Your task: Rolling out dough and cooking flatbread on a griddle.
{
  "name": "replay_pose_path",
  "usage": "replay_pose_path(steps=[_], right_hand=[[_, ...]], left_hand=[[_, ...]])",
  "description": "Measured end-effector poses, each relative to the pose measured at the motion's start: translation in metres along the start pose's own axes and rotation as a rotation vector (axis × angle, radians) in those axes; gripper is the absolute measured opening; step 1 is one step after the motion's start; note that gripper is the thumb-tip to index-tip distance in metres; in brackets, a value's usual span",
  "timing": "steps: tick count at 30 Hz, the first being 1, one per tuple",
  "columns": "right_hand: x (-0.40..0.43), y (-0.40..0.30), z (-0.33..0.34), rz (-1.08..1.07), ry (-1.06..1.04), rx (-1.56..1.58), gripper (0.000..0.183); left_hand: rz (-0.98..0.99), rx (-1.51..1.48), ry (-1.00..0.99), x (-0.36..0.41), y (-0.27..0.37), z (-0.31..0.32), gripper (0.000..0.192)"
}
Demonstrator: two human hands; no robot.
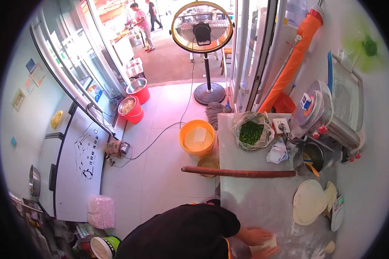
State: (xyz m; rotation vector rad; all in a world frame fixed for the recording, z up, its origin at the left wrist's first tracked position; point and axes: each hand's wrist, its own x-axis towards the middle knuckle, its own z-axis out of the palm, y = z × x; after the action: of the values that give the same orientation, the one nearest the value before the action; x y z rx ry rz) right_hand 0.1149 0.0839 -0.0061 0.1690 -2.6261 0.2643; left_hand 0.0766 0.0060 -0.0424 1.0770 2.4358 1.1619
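Note:
At the bottom right, my left hand (pixel 260 236) lies flat with fingers extended on a small piece of pale dough (pixel 272 243) on the metal worktable (pixel 256 202). Below it, my right hand (pixel 266 252) touches the dough's lower side, partly cut off by the picture's edge; its grip is unclear. Large flat dough rounds (pixel 309 202) lie farther right, beside a folded dough piece (pixel 330 194) and a white digital scale (pixel 337 213). A small dough lump (pixel 330 247) sits near the right edge. A long reddish rolling pin (pixel 240 172) crosses the table and overhangs its left side.
Chopped greens (pixel 251 132) fill a plastic bag by a power socket (pixel 281 126). A metal pot (pixel 313 154) holds an orange-handled brush. A dough machine (pixel 324 113) stands behind. An orange tub (pixel 196 137), a pedestal fan (pixel 202 27) and a cable are left of the table.

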Motion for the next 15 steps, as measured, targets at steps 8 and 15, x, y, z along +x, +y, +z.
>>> replay_pose_path(steps=[8,15], right_hand=[[-0.013,0.018,0.030,0.098,-0.030,0.159,0.047],[-0.039,0.052,0.043,0.225,-0.075,0.267,0.050]], left_hand=[[0.095,0.135,0.120,0.009,-0.007,0.006,0.058],[0.104,0.167,0.032,0.003,-0.005,0.008,0.060]])
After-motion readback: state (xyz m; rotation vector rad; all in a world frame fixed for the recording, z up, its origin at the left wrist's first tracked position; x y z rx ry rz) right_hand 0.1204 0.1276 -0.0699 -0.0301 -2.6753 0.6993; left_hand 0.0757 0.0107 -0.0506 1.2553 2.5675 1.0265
